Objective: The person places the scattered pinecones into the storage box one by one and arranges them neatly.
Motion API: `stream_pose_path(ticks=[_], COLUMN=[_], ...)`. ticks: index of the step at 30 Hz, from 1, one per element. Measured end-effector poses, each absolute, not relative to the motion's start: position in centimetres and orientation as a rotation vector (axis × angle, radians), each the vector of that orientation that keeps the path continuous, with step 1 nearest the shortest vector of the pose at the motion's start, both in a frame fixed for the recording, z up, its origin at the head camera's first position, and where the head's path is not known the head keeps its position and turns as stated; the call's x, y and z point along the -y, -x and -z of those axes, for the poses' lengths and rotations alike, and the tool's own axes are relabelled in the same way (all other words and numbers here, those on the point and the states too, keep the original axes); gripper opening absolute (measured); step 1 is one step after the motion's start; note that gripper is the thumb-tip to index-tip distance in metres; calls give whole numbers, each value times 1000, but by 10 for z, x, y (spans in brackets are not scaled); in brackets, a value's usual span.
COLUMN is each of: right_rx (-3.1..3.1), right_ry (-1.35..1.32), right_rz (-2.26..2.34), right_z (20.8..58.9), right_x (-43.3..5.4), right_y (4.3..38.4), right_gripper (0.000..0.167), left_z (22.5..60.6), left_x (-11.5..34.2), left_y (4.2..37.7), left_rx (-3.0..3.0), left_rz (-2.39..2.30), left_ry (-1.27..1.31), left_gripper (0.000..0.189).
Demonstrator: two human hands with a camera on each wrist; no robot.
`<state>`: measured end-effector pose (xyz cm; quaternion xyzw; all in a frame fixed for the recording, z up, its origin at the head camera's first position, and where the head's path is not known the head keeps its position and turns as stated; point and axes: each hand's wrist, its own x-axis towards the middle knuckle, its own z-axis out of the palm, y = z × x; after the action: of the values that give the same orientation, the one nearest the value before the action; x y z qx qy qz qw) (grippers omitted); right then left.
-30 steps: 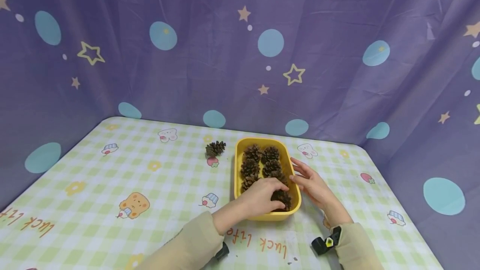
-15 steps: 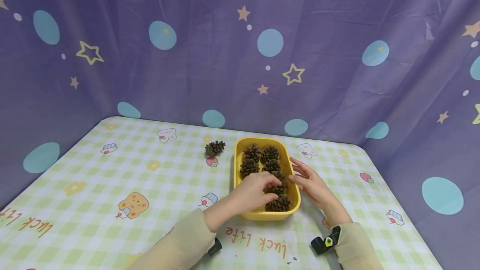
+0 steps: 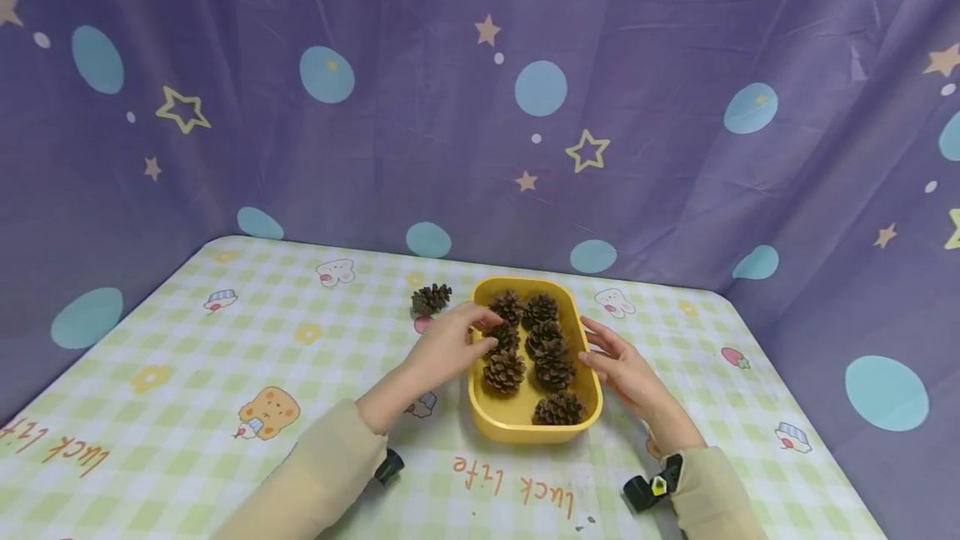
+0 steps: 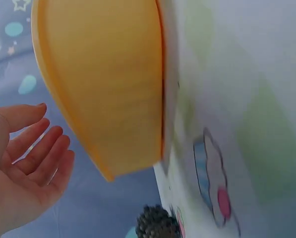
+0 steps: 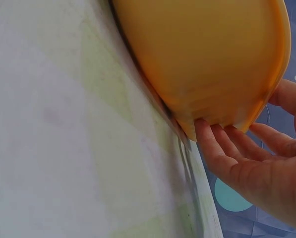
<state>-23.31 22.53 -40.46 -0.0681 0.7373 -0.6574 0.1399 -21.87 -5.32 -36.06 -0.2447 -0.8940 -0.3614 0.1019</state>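
A yellow plastic box holds several brown pine cones in two rough rows, among them a pine cone lying at the near end. My left hand hovers over the box's left rim, fingers loosely bent, partly covering a pine cone in the left row. In the left wrist view that hand holds nothing and is apart from the box wall. My right hand rests against the box's right side. The right wrist view has its fingertips on the outer wall and the thumb by the rim.
One loose pine cone lies on the table left of the box's far end. A checked, printed cloth covers the table. A purple curtain hangs behind and at both sides. Small dark crumbs lie near the front.
My left hand has left the pine cone at the box's near end and moved left and farther back to the left rim. The right hand stays at the box's right side.
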Motion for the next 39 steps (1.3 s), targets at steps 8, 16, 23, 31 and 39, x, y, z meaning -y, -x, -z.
stream_pose_path(ticks=[8,16,23,31,39], right_rx=[-2136,-2118,-2148,-2140,-2115], right_ry=[195,196,181,198,194], right_rz=[1899,1913,1891,1881,1916], right_z=[403,404,404,403,405], right_x=[-226,-226,-225,-226,-226], right_y=[232,232,232,232,233], right_gripper=[63,64,63,65,64], left_z=[359,366,371,383,390], left_x=[71,83,88,97,106], left_y=[242,271,290,311,316], left_rx=[2657,2612,2706,2880,2909], left_rz=[1023,1005,994,840,838], left_ry=[662,569,425,321,274], left_gripper=[25,28,35,44,49])
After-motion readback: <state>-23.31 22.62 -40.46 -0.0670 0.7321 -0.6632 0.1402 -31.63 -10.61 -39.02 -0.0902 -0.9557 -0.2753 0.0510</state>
